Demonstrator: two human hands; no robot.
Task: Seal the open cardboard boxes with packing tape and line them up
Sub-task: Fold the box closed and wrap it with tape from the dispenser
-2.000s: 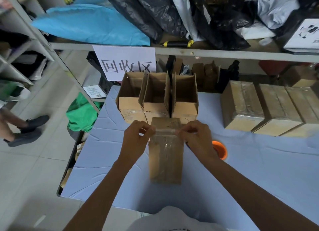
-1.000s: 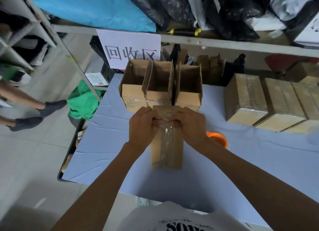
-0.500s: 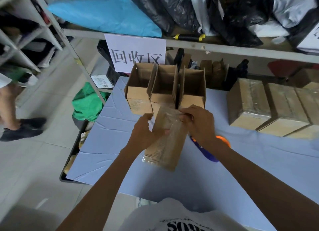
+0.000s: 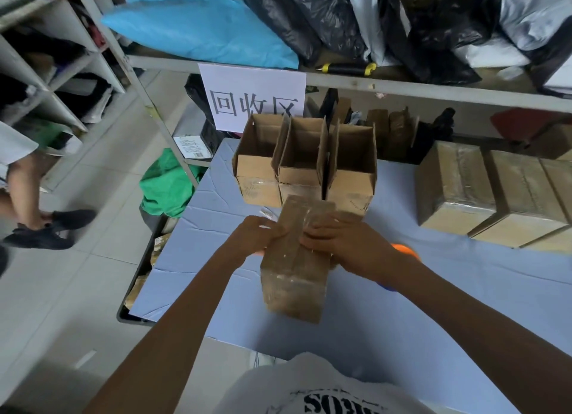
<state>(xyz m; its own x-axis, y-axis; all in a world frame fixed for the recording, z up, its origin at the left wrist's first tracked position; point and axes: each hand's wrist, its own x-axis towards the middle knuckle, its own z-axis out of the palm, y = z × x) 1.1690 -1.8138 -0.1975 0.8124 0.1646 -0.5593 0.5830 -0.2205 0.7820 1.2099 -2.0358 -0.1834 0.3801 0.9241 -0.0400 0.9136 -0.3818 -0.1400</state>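
Box [image 4: 294, 268] held just above the blue table [image 4: 464, 290], tilted, long axis running away from the body toward three open boxes [image 4: 305, 163] close behind. Left hand [image 4: 257, 235] curled round the left side, right hand [image 4: 343, 243] pressing flat over the taped top. Sealed boxes [image 4: 492, 190] lined up well to the right, nearer the right hand; orange tape roll [image 4: 405, 251] half hidden beneath that wrist
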